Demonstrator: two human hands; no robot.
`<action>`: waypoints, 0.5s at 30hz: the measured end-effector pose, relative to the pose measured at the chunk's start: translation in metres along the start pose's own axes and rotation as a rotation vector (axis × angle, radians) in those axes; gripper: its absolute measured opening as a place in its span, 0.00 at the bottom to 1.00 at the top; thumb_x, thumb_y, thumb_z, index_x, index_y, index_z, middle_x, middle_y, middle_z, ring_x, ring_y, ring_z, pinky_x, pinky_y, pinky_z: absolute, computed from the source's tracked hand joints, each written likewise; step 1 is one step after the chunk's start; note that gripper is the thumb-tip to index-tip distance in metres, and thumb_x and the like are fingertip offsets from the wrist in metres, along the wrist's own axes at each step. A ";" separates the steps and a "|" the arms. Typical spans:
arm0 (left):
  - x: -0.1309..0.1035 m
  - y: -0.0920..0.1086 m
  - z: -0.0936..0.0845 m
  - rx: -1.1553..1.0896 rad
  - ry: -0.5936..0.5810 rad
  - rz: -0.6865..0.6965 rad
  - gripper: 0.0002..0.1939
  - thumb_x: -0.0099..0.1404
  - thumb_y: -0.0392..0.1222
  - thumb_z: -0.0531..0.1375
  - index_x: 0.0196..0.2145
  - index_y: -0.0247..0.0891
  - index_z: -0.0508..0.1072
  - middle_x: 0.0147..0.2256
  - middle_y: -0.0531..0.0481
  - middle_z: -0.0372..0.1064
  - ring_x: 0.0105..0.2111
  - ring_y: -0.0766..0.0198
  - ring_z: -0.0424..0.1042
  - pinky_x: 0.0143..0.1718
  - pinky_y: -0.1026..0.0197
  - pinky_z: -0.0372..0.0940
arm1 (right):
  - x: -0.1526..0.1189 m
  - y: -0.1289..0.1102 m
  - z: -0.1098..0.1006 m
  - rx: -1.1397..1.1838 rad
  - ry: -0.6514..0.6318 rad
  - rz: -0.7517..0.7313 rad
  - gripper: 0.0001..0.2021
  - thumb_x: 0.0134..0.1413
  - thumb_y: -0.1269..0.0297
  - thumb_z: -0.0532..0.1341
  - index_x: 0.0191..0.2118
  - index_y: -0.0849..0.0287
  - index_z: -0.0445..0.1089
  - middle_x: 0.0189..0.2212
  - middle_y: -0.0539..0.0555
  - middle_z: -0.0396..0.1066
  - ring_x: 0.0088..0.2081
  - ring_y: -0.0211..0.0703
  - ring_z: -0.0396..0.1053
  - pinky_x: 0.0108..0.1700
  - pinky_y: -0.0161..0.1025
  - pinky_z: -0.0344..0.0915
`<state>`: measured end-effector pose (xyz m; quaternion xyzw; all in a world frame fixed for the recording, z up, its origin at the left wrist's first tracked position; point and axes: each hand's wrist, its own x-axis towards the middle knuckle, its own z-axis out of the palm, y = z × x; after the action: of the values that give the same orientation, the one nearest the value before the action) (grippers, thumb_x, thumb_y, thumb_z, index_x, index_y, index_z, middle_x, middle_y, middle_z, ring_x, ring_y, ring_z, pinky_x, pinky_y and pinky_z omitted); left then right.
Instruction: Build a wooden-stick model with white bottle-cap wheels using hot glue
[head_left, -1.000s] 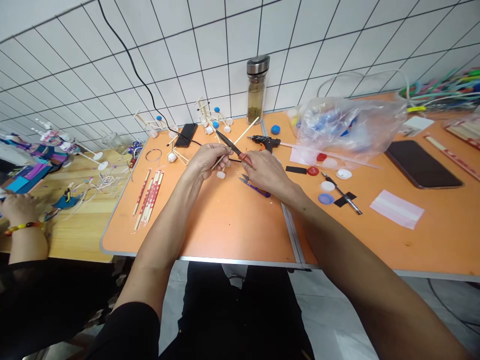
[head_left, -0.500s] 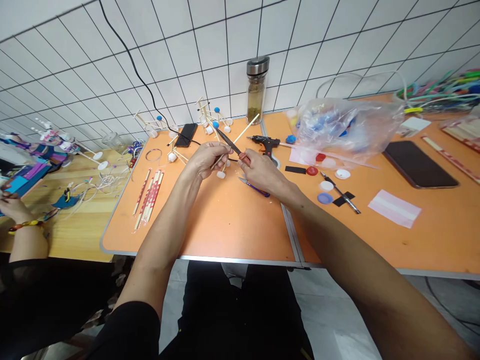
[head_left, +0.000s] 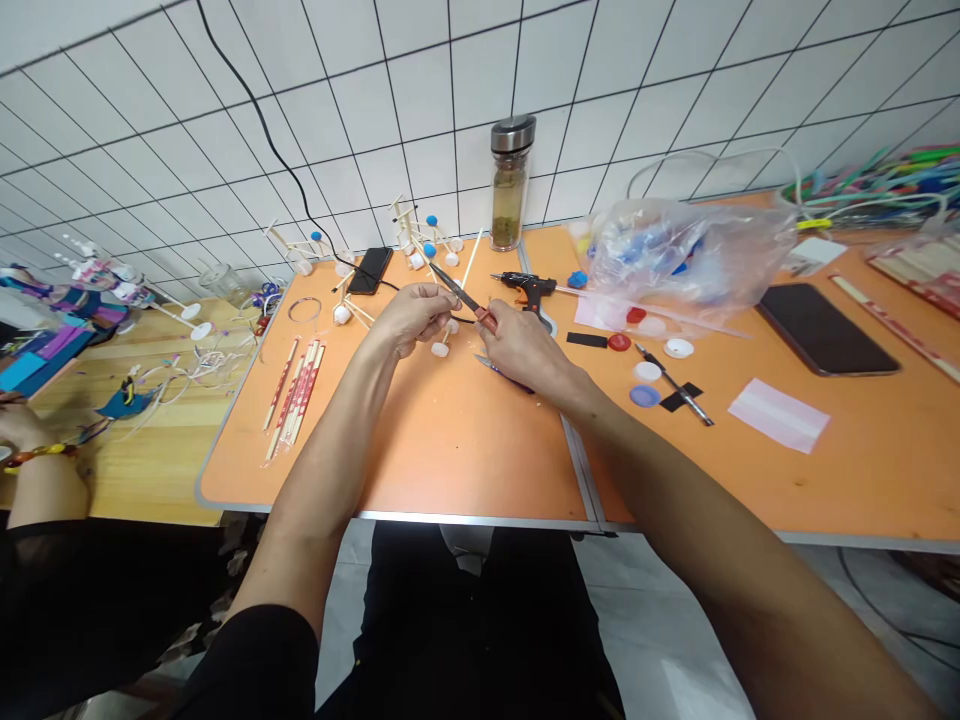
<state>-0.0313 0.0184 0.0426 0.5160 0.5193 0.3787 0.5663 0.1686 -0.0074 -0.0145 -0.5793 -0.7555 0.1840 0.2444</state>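
My left hand [head_left: 416, 322] is closed in a pinch on a thin pale wooden stick [head_left: 472, 258] that slants upward. My right hand [head_left: 517, 345] grips the reddish-brown handle of a dark, narrow file [head_left: 454, 285]. The file's blade crosses the stick close to my left fingertips; whether they touch is hard to tell. Below my hands, a utility knife [head_left: 504, 372] lies on the table, partly hidden by my right hand. Just behind my left hand are small stick frames with white discs [head_left: 440, 349] and blue balls [head_left: 431, 220].
A black glue gun [head_left: 529, 287] and a glass tea bottle [head_left: 510, 185] stand behind my right hand. Packed chopsticks [head_left: 296, 400] lie left. Rightward are a plastic bag [head_left: 690, 255], a pen-like tool [head_left: 675, 385] and a phone [head_left: 825, 328]. Another person's arm [head_left: 45, 480] rests far left.
The stick has swung to a steeper angle, its top moving left. A second stick end under my left fingers no longer shows. The other person's hand has shifted left.
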 end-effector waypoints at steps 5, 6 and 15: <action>-0.002 0.004 -0.016 0.116 -0.009 0.047 0.01 0.58 0.33 0.66 0.29 0.34 0.79 0.18 0.57 0.59 0.16 0.75 0.50 0.19 0.68 0.38 | -0.002 -0.004 -0.001 -0.016 0.007 0.014 0.16 0.80 0.54 0.53 0.52 0.57 0.73 0.48 0.68 0.84 0.47 0.64 0.82 0.36 0.45 0.54; -0.003 0.005 -0.019 0.132 -0.031 0.049 0.01 0.57 0.33 0.66 0.28 0.34 0.79 0.18 0.56 0.59 0.16 0.75 0.50 0.20 0.68 0.38 | -0.002 -0.004 -0.003 -0.013 0.006 0.014 0.15 0.80 0.54 0.53 0.53 0.58 0.74 0.49 0.68 0.84 0.48 0.64 0.82 0.37 0.45 0.55; -0.025 0.039 -0.033 0.083 0.290 0.384 0.11 0.70 0.44 0.72 0.35 0.43 0.74 0.24 0.56 0.62 0.24 0.69 0.59 0.24 0.66 0.52 | -0.002 -0.001 -0.019 -0.149 0.027 0.022 0.18 0.83 0.54 0.50 0.55 0.59 0.73 0.50 0.70 0.83 0.48 0.67 0.81 0.39 0.47 0.58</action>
<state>-0.0641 0.0073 0.0878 0.5682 0.5026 0.5281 0.3816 0.1789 -0.0096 0.0009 -0.6065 -0.7574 0.1218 0.2088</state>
